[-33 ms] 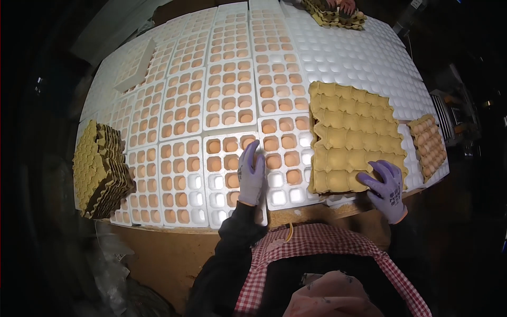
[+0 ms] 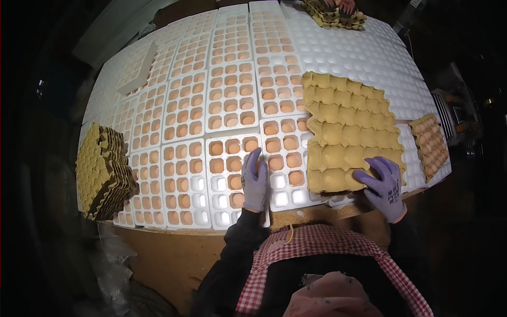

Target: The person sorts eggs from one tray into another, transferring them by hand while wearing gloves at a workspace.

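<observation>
My left hand (image 2: pixel 255 182), in a pale purple glove, hovers over the near edge of a white foam egg box (image 2: pixel 232 141). Its fingers are stretched and hold nothing. Light brown eggs (image 2: pixel 217 165) sit in many of that box's pockets; several near pockets are bare. My right hand (image 2: pixel 386 189), gloved alike, has its bent thumb and fingers on the near right part of a yellowish pulp egg tray (image 2: pixel 351 132). That tray shows its bumpy face upward and covers part of the neighbouring foam box (image 2: pixel 289 198). What lies beneath it is hidden.
A stack of pulp trays (image 2: pixel 103 171) stands at the left edge. A pulp tray of eggs (image 2: pixel 430 145) lies at the right. White foam lids or boxes (image 2: pixel 348 58) spread across the far right. Another person's hands (image 2: pixel 346 7) work over pulp trays (image 2: pixel 330 18) at the far side.
The pulp tray under my right hand has shifted slightly away and to the left, its far edge turning. Both hands stay nearly in place. The whole view has shifted a little.
</observation>
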Available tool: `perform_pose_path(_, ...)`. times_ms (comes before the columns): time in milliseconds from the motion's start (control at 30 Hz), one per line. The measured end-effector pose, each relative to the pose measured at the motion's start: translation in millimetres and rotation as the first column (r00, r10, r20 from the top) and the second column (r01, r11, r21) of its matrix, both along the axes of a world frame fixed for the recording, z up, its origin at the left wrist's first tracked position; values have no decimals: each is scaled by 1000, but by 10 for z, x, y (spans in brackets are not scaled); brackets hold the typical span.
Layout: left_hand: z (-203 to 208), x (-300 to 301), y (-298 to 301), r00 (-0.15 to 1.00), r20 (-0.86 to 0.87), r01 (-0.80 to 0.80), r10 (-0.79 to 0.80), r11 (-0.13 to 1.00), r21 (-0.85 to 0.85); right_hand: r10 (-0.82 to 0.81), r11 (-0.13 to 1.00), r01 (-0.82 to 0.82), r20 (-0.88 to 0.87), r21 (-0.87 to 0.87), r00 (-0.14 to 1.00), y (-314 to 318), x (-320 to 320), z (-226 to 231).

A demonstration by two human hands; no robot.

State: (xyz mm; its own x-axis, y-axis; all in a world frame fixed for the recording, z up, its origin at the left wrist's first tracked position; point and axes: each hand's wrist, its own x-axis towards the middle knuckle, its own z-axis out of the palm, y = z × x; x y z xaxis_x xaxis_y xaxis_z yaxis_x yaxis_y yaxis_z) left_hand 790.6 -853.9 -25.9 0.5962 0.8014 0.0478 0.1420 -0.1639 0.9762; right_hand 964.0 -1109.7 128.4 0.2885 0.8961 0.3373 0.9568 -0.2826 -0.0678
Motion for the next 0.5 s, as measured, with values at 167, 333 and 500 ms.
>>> perform_pose_path(167, 101, 22, -363, 994, -73, 73, -86, 984, -165, 190, 975, -193, 39, 108, 981, 1540, -195, -62)
perform_pose_path(333, -523, 397, -434, 966, 229, 154, -117, 976, -151, 400, 893, -385, -18, 231, 917, 1701, -501, -105)
perform_pose_path(500, -6, 741, -768, 924, 311, 375, -223, 688, -621, -314, 885, 413, -379, 214, 870, -75, 723, -253)
